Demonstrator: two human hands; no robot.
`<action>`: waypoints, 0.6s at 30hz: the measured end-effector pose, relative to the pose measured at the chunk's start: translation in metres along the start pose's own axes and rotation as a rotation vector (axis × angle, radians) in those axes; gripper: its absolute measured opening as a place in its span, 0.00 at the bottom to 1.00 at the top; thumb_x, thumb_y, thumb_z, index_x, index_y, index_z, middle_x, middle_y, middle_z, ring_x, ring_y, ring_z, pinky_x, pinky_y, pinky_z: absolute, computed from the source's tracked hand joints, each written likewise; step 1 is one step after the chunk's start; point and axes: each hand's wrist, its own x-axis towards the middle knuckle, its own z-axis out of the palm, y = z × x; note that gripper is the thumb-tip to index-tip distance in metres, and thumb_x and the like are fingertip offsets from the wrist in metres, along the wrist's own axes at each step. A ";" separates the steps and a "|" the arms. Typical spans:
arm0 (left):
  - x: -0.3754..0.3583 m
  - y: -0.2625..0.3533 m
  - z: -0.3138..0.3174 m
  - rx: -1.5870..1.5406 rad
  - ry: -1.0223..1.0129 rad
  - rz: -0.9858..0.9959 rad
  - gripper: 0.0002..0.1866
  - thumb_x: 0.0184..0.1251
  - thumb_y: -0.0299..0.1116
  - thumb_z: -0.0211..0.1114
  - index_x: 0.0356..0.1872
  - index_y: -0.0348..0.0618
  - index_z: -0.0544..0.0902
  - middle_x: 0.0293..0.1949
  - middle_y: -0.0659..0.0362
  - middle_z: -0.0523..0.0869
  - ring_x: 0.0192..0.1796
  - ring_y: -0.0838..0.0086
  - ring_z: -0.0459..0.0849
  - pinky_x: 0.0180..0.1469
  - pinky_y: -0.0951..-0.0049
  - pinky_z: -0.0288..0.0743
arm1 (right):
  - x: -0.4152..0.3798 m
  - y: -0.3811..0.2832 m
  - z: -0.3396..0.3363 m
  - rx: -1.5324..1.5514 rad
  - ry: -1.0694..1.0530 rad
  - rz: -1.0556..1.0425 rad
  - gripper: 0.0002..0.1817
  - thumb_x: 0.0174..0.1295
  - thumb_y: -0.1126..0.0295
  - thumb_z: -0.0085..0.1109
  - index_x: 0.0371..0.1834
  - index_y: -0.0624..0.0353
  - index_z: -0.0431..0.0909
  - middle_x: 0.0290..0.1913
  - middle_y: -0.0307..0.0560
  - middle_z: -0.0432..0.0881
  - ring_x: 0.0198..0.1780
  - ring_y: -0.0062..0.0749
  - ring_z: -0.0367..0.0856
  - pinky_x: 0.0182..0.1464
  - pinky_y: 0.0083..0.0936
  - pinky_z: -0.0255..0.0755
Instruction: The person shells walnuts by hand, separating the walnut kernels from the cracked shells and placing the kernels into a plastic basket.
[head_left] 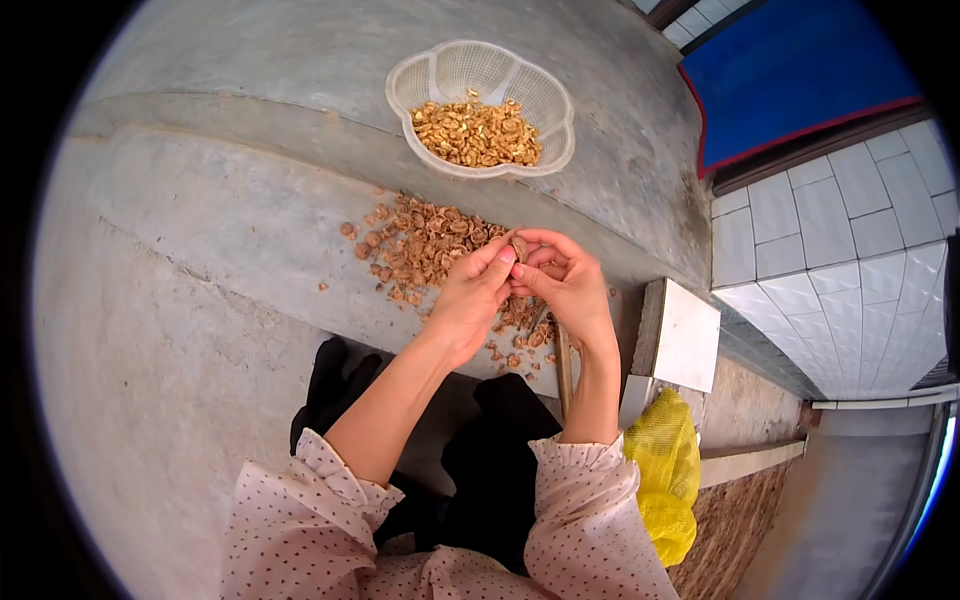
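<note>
A brown walnut, its shell still around at least part of it, is pinched between both hands in front of me. My left hand has thumb and fingers closed on its near left side. From the right, my right hand curls its fingers round the same nut, the two thumbs almost meeting. Just beyond and below the hands spreads a heap of cracked walnut shells on the concrete step. A wooden handle lies under my right forearm, its far end partly hidden by the hand.
A white plastic mesh basket holding shelled walnut kernels stands on the raised concrete ledge. To the right are a white-topped block, a yellow mesh sack and a tiled wall. A blue curtain hangs at upper right.
</note>
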 end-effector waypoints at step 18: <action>0.001 0.002 -0.007 0.076 0.149 -0.037 0.15 0.74 0.36 0.44 0.49 0.38 0.74 0.43 0.60 0.79 0.46 0.77 0.77 0.49 0.72 0.74 | 0.001 0.002 0.009 -0.047 -0.043 -0.013 0.17 0.57 0.77 0.54 0.51 0.66 0.71 0.28 0.44 0.80 0.28 0.25 0.82 0.30 0.18 0.76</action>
